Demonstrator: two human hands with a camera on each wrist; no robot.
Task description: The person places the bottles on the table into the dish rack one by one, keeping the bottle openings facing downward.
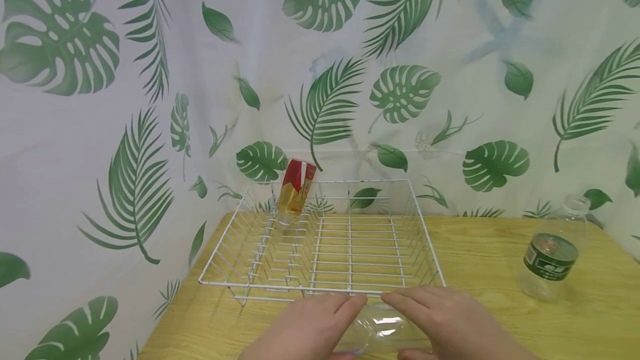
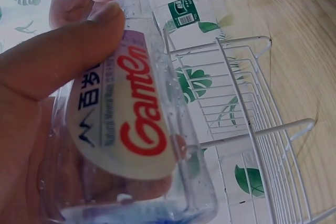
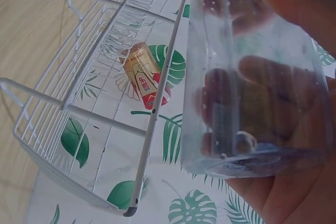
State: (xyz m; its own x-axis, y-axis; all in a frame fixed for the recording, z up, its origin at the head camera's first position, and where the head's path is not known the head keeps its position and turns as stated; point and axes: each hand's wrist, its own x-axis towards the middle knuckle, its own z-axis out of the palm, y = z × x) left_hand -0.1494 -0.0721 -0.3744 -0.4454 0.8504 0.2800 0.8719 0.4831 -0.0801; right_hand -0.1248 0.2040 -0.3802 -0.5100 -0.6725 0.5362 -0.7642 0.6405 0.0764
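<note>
A clear plastic bottle lies sideways between the two hands, low in the head view, in front of the wire rack. My left hand grips one end, its thumb over the white label with red "Ganten" lettering in the left wrist view. At the other end my right hand holds the bottle, fingers showing through the clear plastic. Just beyond the hands stands a white wire dish rack. A red and gold drink carton leans at its back left.
Another clear bottle with a green label stands upright on the wooden table to the right. A leaf-patterned white cloth hangs behind the rack and along the left side.
</note>
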